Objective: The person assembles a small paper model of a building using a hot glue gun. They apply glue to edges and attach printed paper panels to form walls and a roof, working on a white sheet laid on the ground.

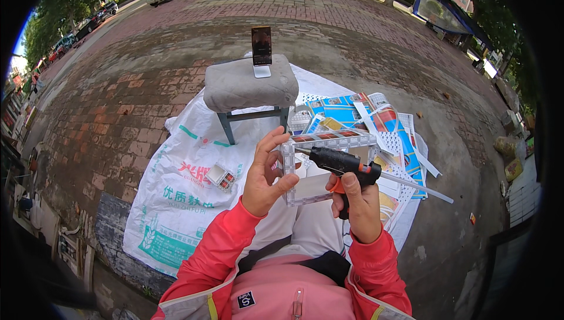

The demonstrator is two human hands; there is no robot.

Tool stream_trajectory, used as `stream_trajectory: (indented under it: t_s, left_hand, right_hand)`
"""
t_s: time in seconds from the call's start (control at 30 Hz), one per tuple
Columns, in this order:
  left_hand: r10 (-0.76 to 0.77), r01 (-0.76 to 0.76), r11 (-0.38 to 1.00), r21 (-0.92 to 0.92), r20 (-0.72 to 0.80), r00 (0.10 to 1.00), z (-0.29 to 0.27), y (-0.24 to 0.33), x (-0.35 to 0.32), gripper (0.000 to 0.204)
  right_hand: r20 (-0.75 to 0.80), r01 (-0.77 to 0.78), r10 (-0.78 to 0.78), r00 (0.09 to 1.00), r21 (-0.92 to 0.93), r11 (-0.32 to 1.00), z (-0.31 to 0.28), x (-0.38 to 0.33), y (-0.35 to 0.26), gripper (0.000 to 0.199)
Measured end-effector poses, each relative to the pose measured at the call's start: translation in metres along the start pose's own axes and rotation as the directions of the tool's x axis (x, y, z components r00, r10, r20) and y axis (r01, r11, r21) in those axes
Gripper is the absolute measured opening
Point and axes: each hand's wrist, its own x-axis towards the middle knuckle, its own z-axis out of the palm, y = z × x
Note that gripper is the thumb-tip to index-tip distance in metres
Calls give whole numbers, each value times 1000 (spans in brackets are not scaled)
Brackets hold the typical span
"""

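**Glue gun up at the frame, both hands busy over the lap**

Here's the left hand, curled at the left edge of a patterned box, thumb on the near face and fingers spread round the far side; some fingertips are hidden, but that edge is in its grip. The box is up over the person's lap, its wide mouth facing the wearer, grey-white pattern on the rim and reddish panels along the top wall.

And the right hand, closed round the handle of a black glue gun, thumb up against the rear of the body! The gun lies across the front of the box, nozzle pointing left at the upper left corner; whether it touches, you can't tell. A pale glue stick juts well out of the back.

Beyond the hands, a padded grey stool carries a phone on a white stand. Down left, a small box sits on a white sack. Over on the right, a heap of printed card with loose strips on top.
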Motion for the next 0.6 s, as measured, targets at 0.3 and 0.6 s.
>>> stream_trajectory:
  t_s: [0.3,0.6]
  left_hand:
    - [-49,50,998,39,-33,998,4,2,0,75]
    - [-15,16,999,40,-17,1000,2,0,1,66]
  right_hand:
    - [-113,62,-73,991,-97,993,10,-7,-1,32]
    - [-88,178,-244,966,-460,870,12,-13,-2,29]
